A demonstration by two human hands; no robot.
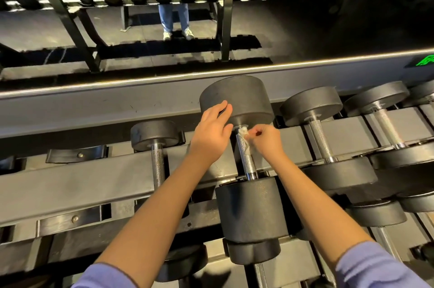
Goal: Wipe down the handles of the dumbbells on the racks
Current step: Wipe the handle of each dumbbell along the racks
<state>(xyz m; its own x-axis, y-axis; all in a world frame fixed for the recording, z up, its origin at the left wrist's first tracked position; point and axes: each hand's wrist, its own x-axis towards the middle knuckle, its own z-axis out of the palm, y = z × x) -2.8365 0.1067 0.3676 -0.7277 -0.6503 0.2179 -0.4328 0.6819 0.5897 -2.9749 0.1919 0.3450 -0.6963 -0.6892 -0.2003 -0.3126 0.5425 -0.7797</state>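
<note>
Pinching a wipe (244, 138) on the dumbbell handle (248, 163): right hand (267, 141); left hand (211, 134), grip released, touches the weight (242, 97).

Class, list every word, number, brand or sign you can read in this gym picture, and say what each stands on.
No text reads clearly.
Green lit sign at the right edge: cut off and too blurred to read.
Dumbbells: no numbers or brand visible on them.

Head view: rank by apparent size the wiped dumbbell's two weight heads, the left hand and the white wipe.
1. near weight head and far weight head: alike; nearness to the camera leaves it unsure
2. left hand
3. white wipe
</note>
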